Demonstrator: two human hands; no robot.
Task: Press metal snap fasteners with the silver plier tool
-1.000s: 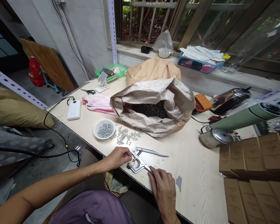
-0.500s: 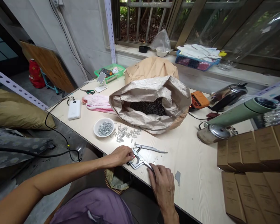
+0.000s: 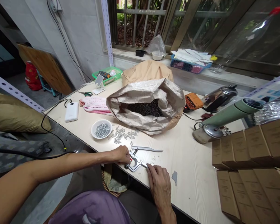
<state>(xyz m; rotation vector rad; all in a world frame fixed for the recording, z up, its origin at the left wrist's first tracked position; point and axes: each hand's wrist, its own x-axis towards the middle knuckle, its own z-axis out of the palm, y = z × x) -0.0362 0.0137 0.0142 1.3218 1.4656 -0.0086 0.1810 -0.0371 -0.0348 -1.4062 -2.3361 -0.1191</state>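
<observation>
A metal plier-like tool point(image 3: 135, 163) with a small spring and a red part lies at the table's front edge, its handles spread. My left hand point(image 3: 122, 154) is closed at the tool's head, fingertips by the red part; whatever it pinches is too small to make out. My right hand point(image 3: 159, 179) is wrapped round the end of the nearer handle. The farther handle point(image 3: 149, 149) rests on the table. Beyond my left hand, small metal pieces point(image 3: 121, 133) are scattered beside a white bowl point(image 3: 101, 129) filled with small silvery parts.
Behind stands an open sack point(image 3: 144, 124) of dark screws. A white power bank point(image 3: 72, 112), a pink cloth point(image 3: 94, 105) and scissors point(image 3: 86, 93) lie at left. At right are a metal cup point(image 3: 205, 134), a green flask point(image 3: 233, 112) and stacked cardboard boxes point(image 3: 247, 149).
The view has shifted slightly, moving the table's objects a little to the left. My left fingers are more curled at the tool's head. My right hand keeps its hold on the handle.
</observation>
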